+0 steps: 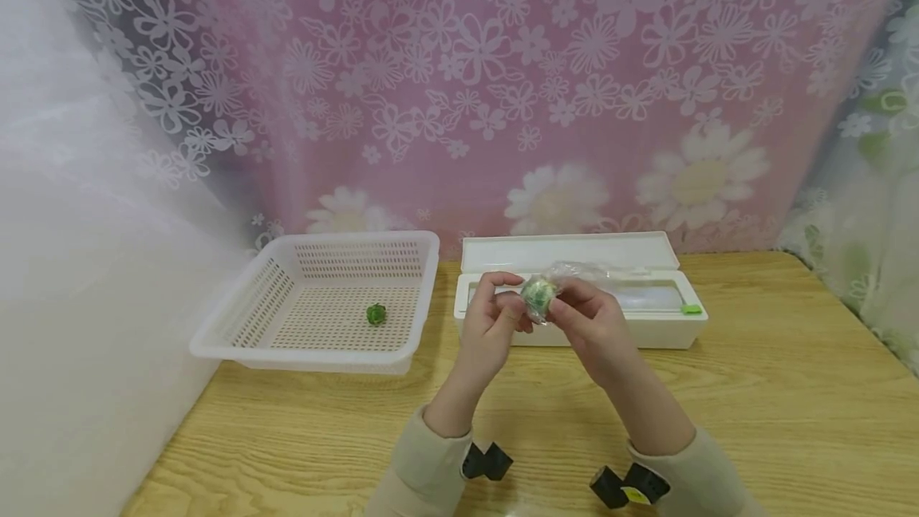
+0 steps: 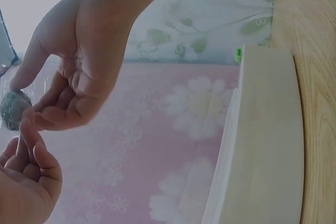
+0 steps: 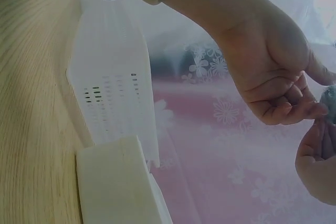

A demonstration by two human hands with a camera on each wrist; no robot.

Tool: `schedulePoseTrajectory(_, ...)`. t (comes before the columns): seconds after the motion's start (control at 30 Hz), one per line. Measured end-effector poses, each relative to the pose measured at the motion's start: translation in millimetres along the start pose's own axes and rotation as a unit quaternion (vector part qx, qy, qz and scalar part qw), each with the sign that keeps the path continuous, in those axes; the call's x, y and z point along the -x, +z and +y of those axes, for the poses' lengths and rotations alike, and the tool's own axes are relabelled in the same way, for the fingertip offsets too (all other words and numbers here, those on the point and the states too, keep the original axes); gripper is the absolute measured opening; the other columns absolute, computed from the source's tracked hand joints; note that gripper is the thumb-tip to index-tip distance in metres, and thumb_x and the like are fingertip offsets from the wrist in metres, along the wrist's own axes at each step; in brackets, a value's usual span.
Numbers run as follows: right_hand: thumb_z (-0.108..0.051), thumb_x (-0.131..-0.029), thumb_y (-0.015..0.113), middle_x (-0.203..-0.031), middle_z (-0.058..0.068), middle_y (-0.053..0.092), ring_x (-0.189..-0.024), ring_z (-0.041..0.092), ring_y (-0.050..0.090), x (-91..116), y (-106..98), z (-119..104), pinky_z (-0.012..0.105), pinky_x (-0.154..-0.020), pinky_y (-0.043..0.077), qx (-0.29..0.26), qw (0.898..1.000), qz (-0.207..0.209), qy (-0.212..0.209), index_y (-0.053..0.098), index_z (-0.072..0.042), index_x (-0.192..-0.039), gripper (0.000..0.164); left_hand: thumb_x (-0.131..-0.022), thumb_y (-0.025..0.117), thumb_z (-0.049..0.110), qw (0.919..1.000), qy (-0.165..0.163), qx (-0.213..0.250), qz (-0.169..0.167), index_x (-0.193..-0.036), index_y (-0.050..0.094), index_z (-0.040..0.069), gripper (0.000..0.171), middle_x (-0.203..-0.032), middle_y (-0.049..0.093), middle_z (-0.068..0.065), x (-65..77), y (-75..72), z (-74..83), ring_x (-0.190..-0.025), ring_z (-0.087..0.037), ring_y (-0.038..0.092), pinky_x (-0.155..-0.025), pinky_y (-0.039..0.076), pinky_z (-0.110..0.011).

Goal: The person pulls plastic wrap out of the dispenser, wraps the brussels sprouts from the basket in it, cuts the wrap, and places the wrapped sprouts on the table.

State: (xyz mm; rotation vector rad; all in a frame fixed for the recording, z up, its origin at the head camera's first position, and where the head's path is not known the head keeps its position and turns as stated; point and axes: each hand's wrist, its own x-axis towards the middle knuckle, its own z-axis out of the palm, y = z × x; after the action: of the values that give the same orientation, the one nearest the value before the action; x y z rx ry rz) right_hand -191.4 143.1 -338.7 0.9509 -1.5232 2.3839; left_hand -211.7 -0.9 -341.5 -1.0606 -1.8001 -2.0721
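Note:
Over the front of the white box, both hands hold a small, round, pale-green vegetable wrapped in clear cling film (image 1: 538,297). My left hand (image 1: 490,324) pinches it from the left between thumb and fingers. From the other side, my right hand (image 1: 594,328) grips it with thumb and fingertips, and loose film trails behind that hand. In the left wrist view, the wrapped vegetable (image 2: 14,109) shows between the fingertips of both hands. Part of it, the wrapped vegetable (image 3: 329,100), appears at the right edge of the right wrist view.
A white plastic basket (image 1: 301,356) stands at the left, with one small green vegetable (image 1: 376,314) inside. The long white cling film box (image 1: 610,333) lies behind the hands, lid raised, with a green slider (image 1: 692,309) at its right end. A floral curtain (image 1: 459,86) hangs behind the wooden table (image 1: 790,389).

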Motion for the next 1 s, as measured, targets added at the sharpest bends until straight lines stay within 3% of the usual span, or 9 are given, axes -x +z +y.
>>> schedulePoseTrajectory(0.13, -0.006, -0.087, 0.054, -0.095, 0.003, 0.059, -0.085, 0.011, 0.054, 0, -1, 5, 0.021, -0.075, 0.046, -0.032, 0.998, 0.044, -0.017, 0.061, -0.007, -0.103, 0.017, -0.085, 0.048, 0.037, 0.9984, 0.019, -0.012, 0.052, -0.102, 0.047, -0.011, 0.051, -0.081, 0.053, -0.026, -0.9, -0.3, -2.1, -0.069, -0.008, 0.053, -0.058, 0.045, -0.02)
schedulePoseTrajectory(0.3, -0.005, -0.088, 0.054, -0.096, 0.001, 0.058, -0.087, 0.01, 0.054, 0, 5, 1, 0.02, -0.077, 0.046, -0.057, 0.995, 0.081, -0.008, 0.059, -0.009, -0.102, 0.015, -0.085, 0.057, 0.018, 0.9966, 0.056, -0.01, 0.06, -0.103, 0.054, -0.011, 0.034, -0.097, 0.054, -0.024, 0.1, 1.8, -3.6, -0.086, -0.013, 0.054, -0.068, 0.047, -0.021)
schedulePoseTrajectory(0.5, 0.006, -0.087, 0.05, -0.096, 0.002, 0.058, -0.087, 0.011, 0.054, 1, 10, -1, 0.023, -0.079, 0.046, -0.048, 0.993, 0.104, 0.016, 0.062, -0.009, -0.1, 0.023, -0.083, 0.059, 0.024, 0.9926, 0.094, -0.008, 0.077, -0.102, 0.056, -0.013, 0.042, -0.095, 0.055, -0.026, 0.3, 5.1, -6.8, -0.087, -0.014, 0.054, -0.065, 0.046, -0.018)
schedulePoseTrajectory(0.63, 0.008, -0.083, 0.055, -0.094, 0.001, 0.059, -0.087, 0.011, 0.055, 2, 14, -1, 0.023, -0.079, 0.047, 0.002, 0.991, 0.134, 0.017, 0.062, -0.01, -0.097, 0.024, -0.081, 0.059, 0.03, 0.9925, 0.088, -0.004, 0.084, -0.103, 0.056, -0.016, 0.05, -0.097, 0.055, -0.027, 1.0, 5.9, -6.8, -0.089, -0.013, 0.054, -0.068, 0.048, -0.019)
schedulePoseTrajectory(0.83, 0.011, -0.078, 0.059, -0.096, 0.001, 0.057, -0.089, 0.012, 0.055, 2, 15, 3, 0.022, -0.076, 0.046, 0.032, 0.993, 0.107, -0.035, 0.058, -0.01, -0.1, 0.031, -0.08, 0.06, 0.031, 0.9944, 0.066, -0.007, 0.083, -0.104, 0.056, -0.014, 0.051, -0.099, 0.056, -0.027, 1.6, 5.5, -4.0, -0.09, -0.016, 0.056, -0.071, 0.049, -0.025)
schedulePoseTrajectory(1.0, 0.012, -0.077, 0.06, -0.096, 0.001, 0.057, -0.088, 0.011, 0.055, 2, 14, 3, 0.021, -0.075, 0.047, 0.063, 0.992, 0.107, -0.038, 0.059, -0.012, -0.1, 0.033, -0.083, 0.059, 0.02, 0.9976, 0.04, -0.002, 0.058, -0.112, 0.051, -0.012, 0.043, -0.105, 0.056, -0.026, 2.6, 4.3, -1.4, -0.092, -0.015, 0.057, -0.074, 0.049, -0.027)
